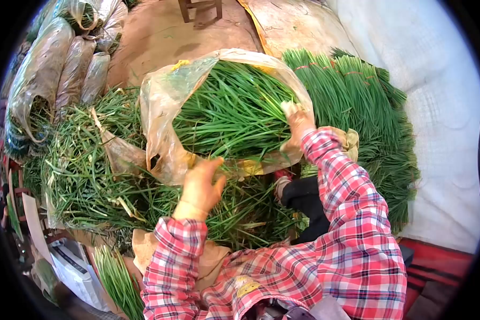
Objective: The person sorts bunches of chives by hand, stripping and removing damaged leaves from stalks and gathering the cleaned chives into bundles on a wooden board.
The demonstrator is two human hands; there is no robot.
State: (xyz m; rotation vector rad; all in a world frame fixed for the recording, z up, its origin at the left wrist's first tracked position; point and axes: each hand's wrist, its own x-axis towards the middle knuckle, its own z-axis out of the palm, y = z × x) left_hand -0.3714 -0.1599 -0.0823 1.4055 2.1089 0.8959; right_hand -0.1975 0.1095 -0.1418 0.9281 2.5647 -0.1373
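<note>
Long green garlic chives [234, 106] lie inside a clear plastic bag [162, 101] whose mouth is spread wide in front of me. At the bag's right side, my right hand [300, 124] presses against the pale stem ends, its thumb spread well away from the fingers. My left hand [201, 184] is by the near edge of the bag, with the index finger stretched forward and the thumb apart. Nothing shows in its grasp. Whether its fingertips touch the plastic, I cannot tell.
Tied chive bundles [357, 90] are stacked on the right beside a white sheet [442, 106]. Loose green trimmings [90, 165] heap up on the left and under the bag. Filled plastic bags [53, 64] lie at the far left. Stool legs [200, 8] stand at the back.
</note>
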